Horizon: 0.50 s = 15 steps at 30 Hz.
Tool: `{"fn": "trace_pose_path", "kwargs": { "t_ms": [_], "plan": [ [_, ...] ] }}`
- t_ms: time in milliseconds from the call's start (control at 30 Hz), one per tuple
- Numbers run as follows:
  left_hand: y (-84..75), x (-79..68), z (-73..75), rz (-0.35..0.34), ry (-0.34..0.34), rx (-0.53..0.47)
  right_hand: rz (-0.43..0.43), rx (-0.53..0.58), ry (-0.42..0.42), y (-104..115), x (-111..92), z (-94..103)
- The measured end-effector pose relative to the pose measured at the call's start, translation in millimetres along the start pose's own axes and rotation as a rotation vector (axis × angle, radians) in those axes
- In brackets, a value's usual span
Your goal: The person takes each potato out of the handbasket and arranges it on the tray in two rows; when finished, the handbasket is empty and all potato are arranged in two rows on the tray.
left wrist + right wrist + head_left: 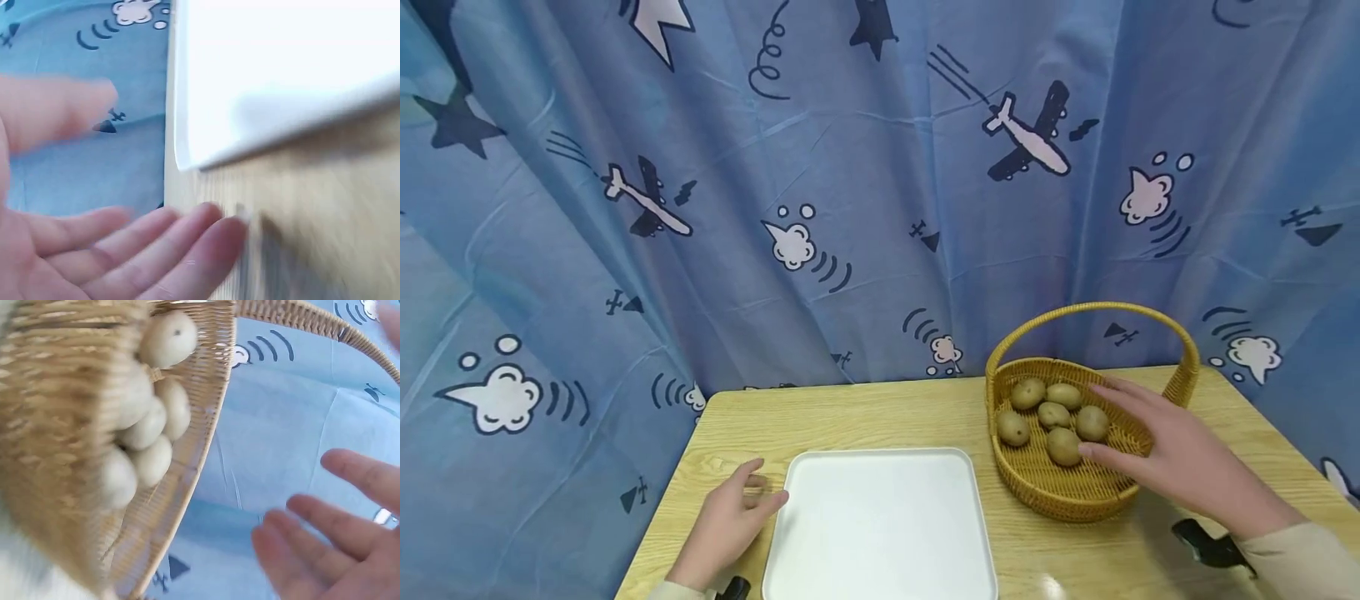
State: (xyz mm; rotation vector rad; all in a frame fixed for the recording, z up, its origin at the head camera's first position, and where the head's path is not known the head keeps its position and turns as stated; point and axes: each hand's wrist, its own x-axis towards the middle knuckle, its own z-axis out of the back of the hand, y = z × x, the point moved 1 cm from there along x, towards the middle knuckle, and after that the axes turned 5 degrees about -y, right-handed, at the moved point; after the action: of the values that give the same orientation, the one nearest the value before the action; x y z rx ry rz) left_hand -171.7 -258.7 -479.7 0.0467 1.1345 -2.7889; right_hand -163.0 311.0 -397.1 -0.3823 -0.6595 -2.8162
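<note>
A yellow wicker basket (1045, 500) with a tall arched handle stands at the back right of the table, holding several potatoes (1063, 447). Over its right side reaches my right hand (1180, 450), fingers spread and nothing in them; its thumb overlaps the edge of one potato in the head view. In the right wrist view the potatoes (147, 425) lie together inside the basket, and the fingers (337, 544) are extended beside it. Near the left edge of a white square tray (880, 525) is my left hand (730, 517), empty, its fingers loosely bent.
The wooden table (850, 417) carries the tray at front centre and the basket to its right. A blue curtain (865, 208) printed with planes and clouds hangs right behind the table's back edge. Dark straps (1210, 546) sit at both wrists.
</note>
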Motion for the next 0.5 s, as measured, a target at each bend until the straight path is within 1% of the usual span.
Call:
{"fn": "trace_pose_path", "kwargs": {
  "t_ms": [67,133,167,333,500],
  "plan": [
    [2.0,7.0,-3.2,0.046,0.019,-0.064,0.032,0.039,0.001,4,16,-2.3],
    [4.3,13.1,-5.7,0.081,0.042,-0.107,0.050,0.070,0.013,5,32,-7.1],
    [5.6,15.7,-6.8,0.097,0.055,-0.129,0.045,0.084,0.028,5,40,-9.7],
    [12.5,25.7,-9.3,0.136,0.099,-0.163,0.005,0.131,0.120,-5,73,-25.8],
    [19.6,31.8,-11.6,0.171,0.154,-0.267,-0.036,0.173,0.188,-21,97,-41.0]
  ]
}}
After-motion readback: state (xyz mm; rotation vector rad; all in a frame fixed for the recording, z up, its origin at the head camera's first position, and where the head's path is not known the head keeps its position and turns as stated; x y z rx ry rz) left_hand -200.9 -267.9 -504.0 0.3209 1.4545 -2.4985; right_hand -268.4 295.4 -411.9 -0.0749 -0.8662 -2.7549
